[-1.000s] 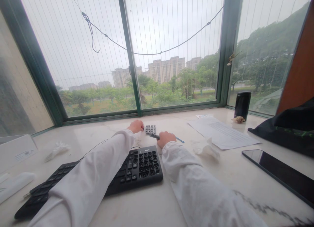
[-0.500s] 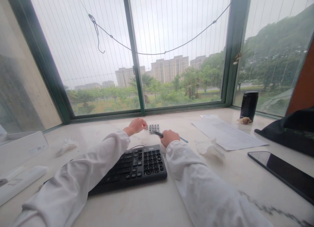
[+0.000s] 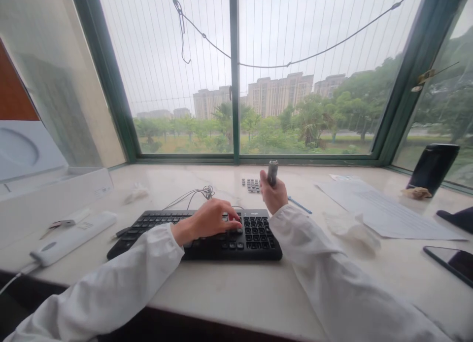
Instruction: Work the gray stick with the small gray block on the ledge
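Note:
A black keyboard (image 3: 155,231) lies in front of me, and the sockets of its number pad show no keycaps. On it rests my left hand (image 3: 212,219), thumb and forefinger closing at a key near the number pad. Upright in the closed fist of my right hand (image 3: 275,196) is a dark grey cylindrical tool (image 3: 273,170); its lower end is hidden. That hand is raised just behind the number pad. Loose keycaps (image 3: 253,185) lie in rows on the white surface behind the keyboard, partly covered by my right hand.
A blue stick (image 3: 300,205), crumpled tissue (image 3: 353,231) and a printed sheet (image 3: 384,209) lie to the right. Farther right are a phone (image 3: 451,265) and a black can (image 3: 432,169). At left are a white power strip (image 3: 76,238) and a white box (image 3: 59,187). A cable (image 3: 195,191) coils behind the keyboard.
My left hand has come back from beside the loose keycaps onto the keyboard. My right hand has turned the tool from lying sideways to upright. The view has swung left.

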Demonstrator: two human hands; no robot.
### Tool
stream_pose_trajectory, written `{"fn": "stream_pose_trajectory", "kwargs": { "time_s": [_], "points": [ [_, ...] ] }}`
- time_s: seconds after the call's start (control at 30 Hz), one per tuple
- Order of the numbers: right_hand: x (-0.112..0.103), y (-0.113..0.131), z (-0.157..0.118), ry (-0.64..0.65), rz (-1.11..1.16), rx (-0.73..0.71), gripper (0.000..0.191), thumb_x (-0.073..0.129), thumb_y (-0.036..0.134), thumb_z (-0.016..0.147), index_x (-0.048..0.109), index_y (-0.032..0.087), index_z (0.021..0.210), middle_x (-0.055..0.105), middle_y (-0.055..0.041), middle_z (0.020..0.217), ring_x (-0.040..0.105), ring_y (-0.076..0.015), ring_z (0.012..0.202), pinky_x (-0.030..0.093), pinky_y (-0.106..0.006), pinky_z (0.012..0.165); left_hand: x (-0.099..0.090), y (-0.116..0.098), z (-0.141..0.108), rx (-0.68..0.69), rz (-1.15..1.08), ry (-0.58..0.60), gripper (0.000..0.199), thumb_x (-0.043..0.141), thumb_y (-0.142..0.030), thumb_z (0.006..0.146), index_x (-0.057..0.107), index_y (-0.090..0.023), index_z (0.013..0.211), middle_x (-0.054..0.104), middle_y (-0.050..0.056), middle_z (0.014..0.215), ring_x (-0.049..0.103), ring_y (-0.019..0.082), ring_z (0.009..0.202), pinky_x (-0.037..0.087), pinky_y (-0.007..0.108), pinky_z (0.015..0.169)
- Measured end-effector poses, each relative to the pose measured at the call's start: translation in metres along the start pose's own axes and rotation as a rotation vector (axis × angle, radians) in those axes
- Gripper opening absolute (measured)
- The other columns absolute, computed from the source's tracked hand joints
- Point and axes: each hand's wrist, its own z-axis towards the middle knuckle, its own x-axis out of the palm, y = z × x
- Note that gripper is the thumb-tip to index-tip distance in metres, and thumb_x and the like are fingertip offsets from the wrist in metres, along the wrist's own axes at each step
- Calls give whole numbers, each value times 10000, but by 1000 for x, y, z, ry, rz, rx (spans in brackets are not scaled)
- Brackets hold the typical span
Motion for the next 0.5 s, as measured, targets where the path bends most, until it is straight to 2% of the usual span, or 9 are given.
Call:
{"fn": "stream_pose_trajectory", "kwargs": {
  "time_s": [0.07, 0.17, 0.3, 0.5],
  "points": [
    [10, 10, -11, -22, 338, 172, 496, 522, 664, 761, 410, 211, 595, 349, 77, 408, 293, -74, 346, 223, -219, 351, 4, 1, -5, 22, -43, 16, 320, 677, -507, 744, 757, -234, 892, 694, 21, 776, 605, 114, 648, 426, 219, 629],
    [20, 21, -29, -17, 601, 299, 499, 606, 606, 740, 323, 223, 592, 232, 124, 389, 165, -42, 319, 141, -196, 307, 10, 3, -8, 56, -113, 11, 278, 684, -457, 755, 761, -226, 889, 689, 18, 757, 598, 103, 620, 435, 214, 630],
    [29, 20, -46, 3, 672, 325, 525, 630, 593, 735, 292, 219, 591, 207, 130, 407, 147, -30, 326, 143, -178, 294, 14, 4, -10, 76, -159, -8, 200, 673, -375, 779, 765, -217, 860, 688, 21, 751, 595, 99, 610, 440, 212, 632],
    [41, 12, -61, 2, 571, 344, 521, 614, 592, 748, 291, 221, 578, 215, 123, 404, 186, -37, 317, 186, -184, 286, 13, 7, -10, 122, -176, 4, 156, 663, -316, 789, 760, -211, 852, 677, 12, 741, 582, 93, 598, 430, 206, 618]
  ]
}}
